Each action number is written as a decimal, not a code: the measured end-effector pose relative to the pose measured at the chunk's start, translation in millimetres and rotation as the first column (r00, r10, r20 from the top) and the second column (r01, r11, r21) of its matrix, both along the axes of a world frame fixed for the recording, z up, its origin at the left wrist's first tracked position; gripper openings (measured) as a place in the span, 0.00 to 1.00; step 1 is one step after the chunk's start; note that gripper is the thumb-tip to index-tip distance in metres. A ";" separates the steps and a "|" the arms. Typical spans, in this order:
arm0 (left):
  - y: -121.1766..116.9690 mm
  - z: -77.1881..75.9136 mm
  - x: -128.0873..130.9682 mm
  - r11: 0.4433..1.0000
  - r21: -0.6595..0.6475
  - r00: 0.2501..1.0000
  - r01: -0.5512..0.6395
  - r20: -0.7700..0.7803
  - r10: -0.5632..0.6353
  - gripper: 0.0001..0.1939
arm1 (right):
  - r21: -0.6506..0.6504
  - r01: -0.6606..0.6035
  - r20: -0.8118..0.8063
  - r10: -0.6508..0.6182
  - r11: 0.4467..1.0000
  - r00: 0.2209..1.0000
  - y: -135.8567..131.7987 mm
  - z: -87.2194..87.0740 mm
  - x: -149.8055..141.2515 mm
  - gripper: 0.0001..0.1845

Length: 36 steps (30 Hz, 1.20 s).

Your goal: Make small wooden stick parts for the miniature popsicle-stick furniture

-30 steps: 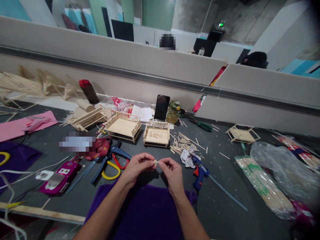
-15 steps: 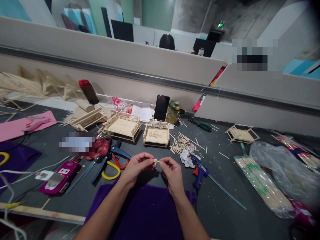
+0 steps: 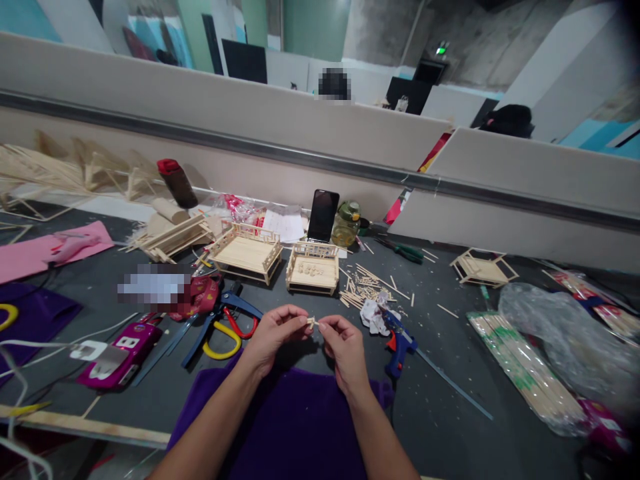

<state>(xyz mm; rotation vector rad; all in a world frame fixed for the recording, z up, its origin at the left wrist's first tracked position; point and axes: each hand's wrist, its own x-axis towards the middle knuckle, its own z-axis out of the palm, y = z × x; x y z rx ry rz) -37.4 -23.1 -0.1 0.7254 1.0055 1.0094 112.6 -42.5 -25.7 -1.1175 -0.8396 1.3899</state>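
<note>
Between my fingertips, above the dark table, is a small piece made of short wooden sticks (image 3: 312,321). My left hand (image 3: 280,330) pinches its left side. My right hand (image 3: 343,340) pinches its right end, thumb against forefinger. Behind my hands stands a small stick-built bed frame (image 3: 313,270) with several tiny wooden pieces lying on it. A larger one (image 3: 246,253) stands to its left. A pile of short cut sticks (image 3: 367,287) lies to the right. Below my hands spreads a purple cloth (image 3: 285,427).
A blue glue gun (image 3: 400,347) with a long glue stick lies right of my hands, beside crumpled paper (image 3: 375,316). Yellow-handled scissors (image 3: 223,341) and a magenta power strip (image 3: 123,353) lie left. A phone (image 3: 323,215) and a jar (image 3: 346,223) stand behind. Bagged sticks (image 3: 527,373) lie far right.
Both hands stay in nearly the same place, still pinching the small stick piece. The piece looks slightly turned between the fingertips.
</note>
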 end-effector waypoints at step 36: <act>-1.7 6.3 2.2 0.997 0.082 0.991 0.002 -0.131 0.009 0.08 | -0.001 0.012 -0.002 -0.012 1.000 1.000 1.0 -3.3 -1.3 0.13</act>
